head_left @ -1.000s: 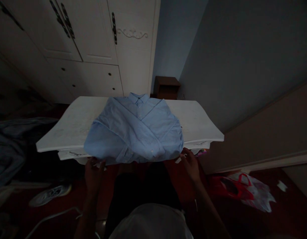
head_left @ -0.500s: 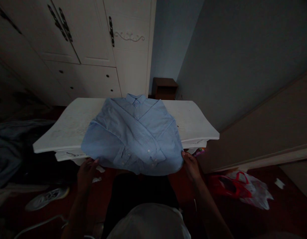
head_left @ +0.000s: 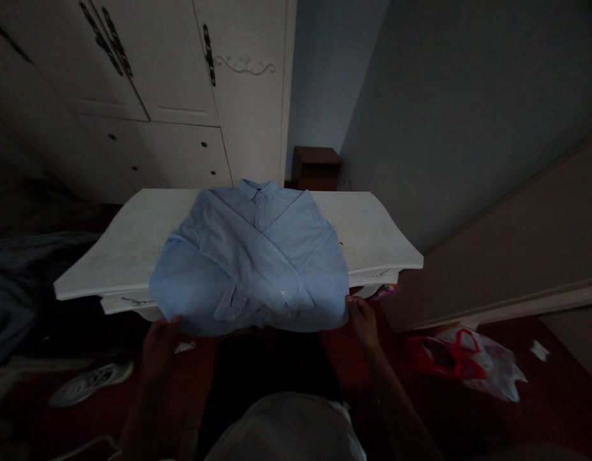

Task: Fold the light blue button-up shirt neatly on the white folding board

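A light blue button-up shirt [head_left: 250, 256] lies on a white table [head_left: 127, 237], collar at the far side, both sleeves folded across the chest. Its lower hem hangs past the table's near edge. My left hand [head_left: 159, 342] grips the hem's left corner from below, fingers closed on the cloth. My right hand [head_left: 361, 317] pinches the hem's right corner. The room is dim, so the fingers show only in part.
A white wardrobe [head_left: 171, 96] with dark handles stands behind the table, a small brown stand [head_left: 318, 168] beside it. A red and white plastic bag [head_left: 462, 362] lies on the dark red floor at right. A shoe [head_left: 87, 383] and dark cloth [head_left: 17, 288] lie at left.
Both hands have taken hold of the hem's corners and lifted the hanging lower edge slightly. The view has shifted a little, so the table sits further left.
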`<state>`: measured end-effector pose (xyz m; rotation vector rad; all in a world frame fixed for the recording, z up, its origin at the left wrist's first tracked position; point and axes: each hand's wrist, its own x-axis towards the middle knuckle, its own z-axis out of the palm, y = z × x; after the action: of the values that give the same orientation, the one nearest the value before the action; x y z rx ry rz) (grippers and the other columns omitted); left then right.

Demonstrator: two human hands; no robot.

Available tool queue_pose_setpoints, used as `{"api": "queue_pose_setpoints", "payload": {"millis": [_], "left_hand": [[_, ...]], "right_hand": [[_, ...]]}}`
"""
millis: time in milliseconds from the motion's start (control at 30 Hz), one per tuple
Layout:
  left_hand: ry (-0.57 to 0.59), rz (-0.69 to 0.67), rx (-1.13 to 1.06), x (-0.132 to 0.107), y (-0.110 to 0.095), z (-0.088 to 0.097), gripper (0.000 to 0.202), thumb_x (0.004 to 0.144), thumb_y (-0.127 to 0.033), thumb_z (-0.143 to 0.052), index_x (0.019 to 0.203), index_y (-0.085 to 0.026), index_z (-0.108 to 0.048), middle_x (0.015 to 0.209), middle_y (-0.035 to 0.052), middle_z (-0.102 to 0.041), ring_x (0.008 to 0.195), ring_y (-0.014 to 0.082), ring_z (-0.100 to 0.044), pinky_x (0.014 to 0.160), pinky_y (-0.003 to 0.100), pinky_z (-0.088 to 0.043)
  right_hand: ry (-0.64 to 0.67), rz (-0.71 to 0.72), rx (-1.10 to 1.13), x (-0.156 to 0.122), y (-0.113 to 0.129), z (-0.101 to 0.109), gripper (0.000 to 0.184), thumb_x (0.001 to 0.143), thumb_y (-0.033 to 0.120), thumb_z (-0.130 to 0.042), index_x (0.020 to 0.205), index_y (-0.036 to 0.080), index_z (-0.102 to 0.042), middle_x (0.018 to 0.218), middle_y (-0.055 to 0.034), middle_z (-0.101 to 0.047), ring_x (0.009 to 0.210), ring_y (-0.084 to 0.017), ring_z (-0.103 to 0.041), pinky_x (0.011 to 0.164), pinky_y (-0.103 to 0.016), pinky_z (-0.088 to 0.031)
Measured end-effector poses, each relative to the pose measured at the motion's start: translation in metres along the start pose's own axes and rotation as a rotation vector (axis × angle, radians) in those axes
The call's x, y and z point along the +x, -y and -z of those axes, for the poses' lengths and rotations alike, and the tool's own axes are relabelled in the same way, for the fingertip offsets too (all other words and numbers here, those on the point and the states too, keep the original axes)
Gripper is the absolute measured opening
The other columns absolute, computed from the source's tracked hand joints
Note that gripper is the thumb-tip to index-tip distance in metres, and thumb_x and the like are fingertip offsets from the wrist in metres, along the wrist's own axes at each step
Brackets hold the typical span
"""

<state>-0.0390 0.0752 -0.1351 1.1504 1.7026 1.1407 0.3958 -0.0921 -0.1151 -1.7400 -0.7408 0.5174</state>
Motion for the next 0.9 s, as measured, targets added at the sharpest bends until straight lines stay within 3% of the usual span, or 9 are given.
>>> {"api": "queue_pose_setpoints", "payload": {"millis": [100, 233, 400, 600, 900], "left_hand": [[0.034, 0.081, -0.074, -0.009, 0.0, 0.005, 0.051, 0.053, -0.055, -0.076, 0.086, -0.02, -0.059, 0.084, 0.0028, -0.068, 0.078, 0.0221, -0.065, 0.068, 0.033, -0.054], [0.078, 0.036, -0.022, -0.023, -0.001, 0.012, 0.058, 0.055, -0.054, -0.078, 0.099, -0.02, -0.063, 0.103, 0.0077, -0.07, 0.096, 0.0272, -0.066, 0.081, 0.038, -0.055], [0.191, -0.002, 0.147, -0.031, 0.014, 0.017, 0.057, 0.058, -0.064, -0.071, 0.088, -0.017, -0.068, 0.092, 0.0097, -0.073, 0.089, 0.0295, -0.067, 0.078, 0.04, -0.054], [0.172, -0.052, 0.274, -0.036, 0.04, 0.021, 0.059, 0.061, -0.069, -0.064, 0.083, -0.015, -0.067, 0.08, 0.0097, -0.072, 0.074, 0.0255, -0.067, 0.065, 0.034, -0.052], [0.138, -0.097, 0.379, -0.051, 0.044, 0.026, 0.053, 0.064, -0.067, -0.06, 0.085, -0.019, -0.066, 0.086, 0.0102, -0.073, 0.08, 0.0282, -0.068, 0.069, 0.037, -0.054]], "right_hand": [[0.042, 0.004, 0.027, -0.005, -0.002, -0.001, 0.045, 0.077, 0.061, -0.061, 0.08, 0.017, -0.066, 0.076, -0.0046, -0.065, 0.073, -0.02, -0.057, 0.067, -0.029, -0.046], [0.133, -0.007, 0.073, -0.016, -0.007, -0.004, 0.04, 0.077, 0.055, -0.065, 0.09, 0.018, -0.066, 0.084, -0.0071, -0.07, 0.078, -0.021, -0.062, 0.07, -0.031, -0.05], [0.186, -0.03, -0.045, -0.029, -0.024, -0.01, 0.035, 0.073, 0.043, -0.068, 0.1, 0.02, -0.067, 0.101, -0.01, -0.073, 0.091, -0.027, -0.067, 0.078, -0.038, -0.052], [0.16, -0.047, -0.229, -0.041, -0.041, -0.01, 0.026, 0.075, 0.033, -0.06, 0.097, 0.022, -0.07, 0.099, -0.0093, -0.073, 0.086, -0.027, -0.069, 0.073, -0.037, -0.051], [0.139, -0.005, -0.243, -0.051, -0.042, -0.005, 0.028, 0.08, 0.033, -0.059, 0.105, 0.022, -0.069, 0.109, -0.0113, -0.072, 0.095, -0.032, -0.068, 0.08, -0.041, -0.052]]}}
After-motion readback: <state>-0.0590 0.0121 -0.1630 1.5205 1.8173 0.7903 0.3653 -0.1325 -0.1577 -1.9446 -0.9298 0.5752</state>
